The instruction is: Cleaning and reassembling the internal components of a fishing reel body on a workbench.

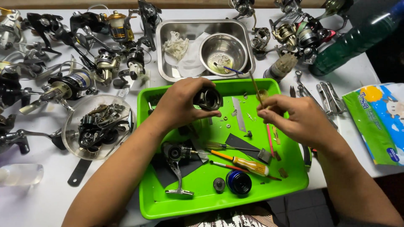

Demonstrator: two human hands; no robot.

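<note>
At a white desk (370,67) crowded with fishing reels, you work over a bright green plastic tray (290,176) strewn with small parts. A partly stripped reel body with its handle (176,162) lies near you on the tray, a yellow-handled screwdriver (246,164) to its right. Your left hand (181,103) fingers wrap a dark round metal spool (208,98); your right hand (292,115) pinches a thin wooden stick (256,88). Reassembly looks well short of done.

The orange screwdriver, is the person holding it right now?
No, the orange screwdriver lies on the green tray, while the right hand pinches a thin stick.
</note>
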